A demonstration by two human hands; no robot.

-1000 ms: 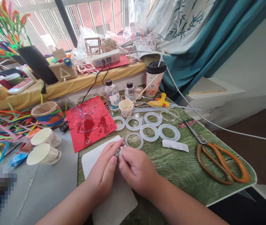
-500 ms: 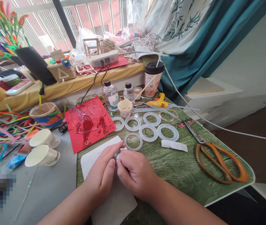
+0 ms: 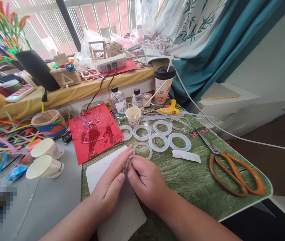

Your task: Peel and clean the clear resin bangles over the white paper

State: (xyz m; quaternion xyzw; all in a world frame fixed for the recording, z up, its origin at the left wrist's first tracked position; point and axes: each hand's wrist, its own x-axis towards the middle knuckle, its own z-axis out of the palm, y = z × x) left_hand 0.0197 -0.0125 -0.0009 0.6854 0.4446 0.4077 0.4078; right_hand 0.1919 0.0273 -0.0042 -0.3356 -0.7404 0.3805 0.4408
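Note:
Over a white sheet of paper (image 3: 122, 217), my two hands meet around a small clear, shiny piece (image 3: 125, 166). Most of that piece is hidden, so its kind cannot be told. My left hand (image 3: 112, 180) presses against it with long, nearly straight fingers and the thumb. Curled like a fist, my right hand (image 3: 146, 177) pinches it from the other side. Just beyond the fingertips lie several translucent ring moulds (image 3: 159, 142). A white paper strip (image 3: 186, 156) rests to their right.
Big orange-handled scissors (image 3: 229, 170) lie on the right. Behind the moulds stand a paper cup with a stick (image 3: 133, 117), a bottle (image 3: 118, 103), a yellow glue gun (image 3: 171, 107) and a lidded drink cup (image 3: 164, 85). To the left are a stained red sheet (image 3: 96, 132) and two paper cups (image 3: 44, 167).
My hands shift slightly around the clear piece, and the left fingers now reach a little higher and straighter. The view drifts a little; the things on the table stay put.

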